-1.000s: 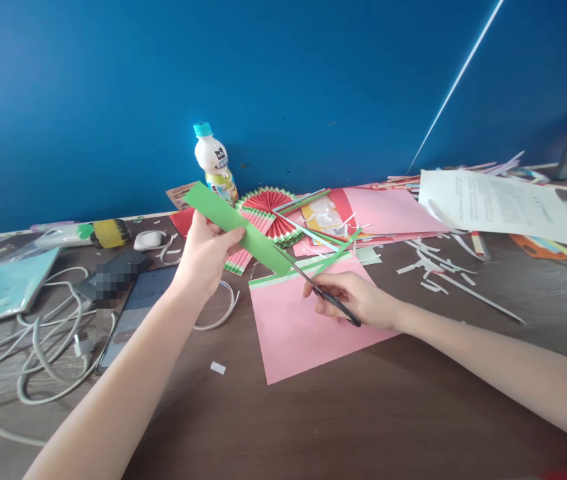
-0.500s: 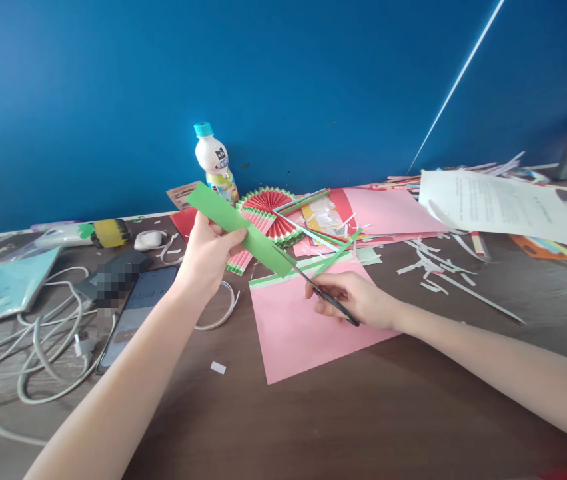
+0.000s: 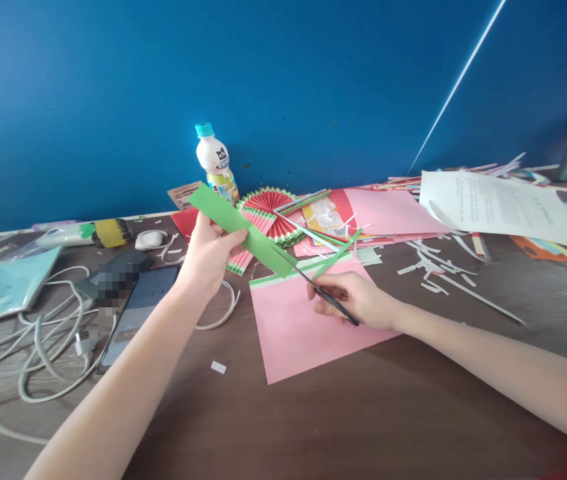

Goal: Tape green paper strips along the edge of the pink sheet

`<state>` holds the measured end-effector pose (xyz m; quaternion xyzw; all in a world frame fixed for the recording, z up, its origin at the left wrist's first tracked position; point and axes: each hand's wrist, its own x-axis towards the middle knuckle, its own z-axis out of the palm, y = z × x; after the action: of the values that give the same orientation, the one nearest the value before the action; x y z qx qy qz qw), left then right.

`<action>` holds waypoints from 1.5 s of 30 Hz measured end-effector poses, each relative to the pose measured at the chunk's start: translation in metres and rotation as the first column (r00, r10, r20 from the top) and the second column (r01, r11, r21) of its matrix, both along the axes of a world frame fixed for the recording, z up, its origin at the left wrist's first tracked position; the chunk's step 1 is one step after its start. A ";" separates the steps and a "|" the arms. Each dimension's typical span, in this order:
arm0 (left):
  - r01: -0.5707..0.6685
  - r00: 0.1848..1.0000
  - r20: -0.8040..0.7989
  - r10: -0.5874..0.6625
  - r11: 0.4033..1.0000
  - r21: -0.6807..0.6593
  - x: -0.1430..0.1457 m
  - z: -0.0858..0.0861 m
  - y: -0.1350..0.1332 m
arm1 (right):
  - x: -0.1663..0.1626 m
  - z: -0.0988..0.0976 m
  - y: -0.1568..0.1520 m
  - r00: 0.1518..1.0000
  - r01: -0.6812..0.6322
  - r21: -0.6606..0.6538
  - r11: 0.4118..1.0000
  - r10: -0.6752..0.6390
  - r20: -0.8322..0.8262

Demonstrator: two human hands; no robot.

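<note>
My left hand point(image 3: 213, 253) pinches a strip of green paper point(image 3: 243, 230), thumb on top, and holds it slanted above the table. In my right hand point(image 3: 348, 297) is a pair of scissors point(image 3: 334, 303) with dark handles. Their blades lie along the lower right end of the green strip, cutting lengthwise. A narrow green sliver point(image 3: 338, 253) curls away beside the blades. Under my right hand lies a pink sheet of paper point(image 3: 298, 340) with a green and white band along its far edge. Behind the strip is a pleated red and green paper fan point(image 3: 268, 203).
A bottle with a teal cap point(image 3: 212, 157) stands by the blue wall. To the left lie a phone point(image 3: 138, 313), tangled white cables point(image 3: 38, 353) and an earbud case point(image 3: 150, 239). White paper scraps point(image 3: 433, 267) and a printed sheet point(image 3: 493, 207) lie to the right.
Very little differs. The scissor blades look more closed on the green strip, while both hands stay in almost the same place.
</note>
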<state>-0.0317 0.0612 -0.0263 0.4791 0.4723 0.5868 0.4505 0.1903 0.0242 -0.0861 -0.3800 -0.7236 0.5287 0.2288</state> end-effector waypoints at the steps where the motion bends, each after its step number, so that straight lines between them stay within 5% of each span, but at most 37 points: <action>1: -0.001 1.000 0.000 0.001 1.000 0.000 0.000 0.000 0.000 | 0.000 0.000 0.000 1.000 0.003 0.003 1.000 -0.003 -0.001; 45: -0.002 0.999 -0.039 0.003 1.000 0.009 -0.002 -0.006 0.003 | -0.001 0.004 -0.002 0.999 0.022 0.037 0.999 -0.024 0.041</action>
<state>-0.0340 0.0641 -0.0324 0.4919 0.4789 0.5802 0.4383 0.1888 0.0225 -0.0821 -0.3951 -0.7333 0.5048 0.2266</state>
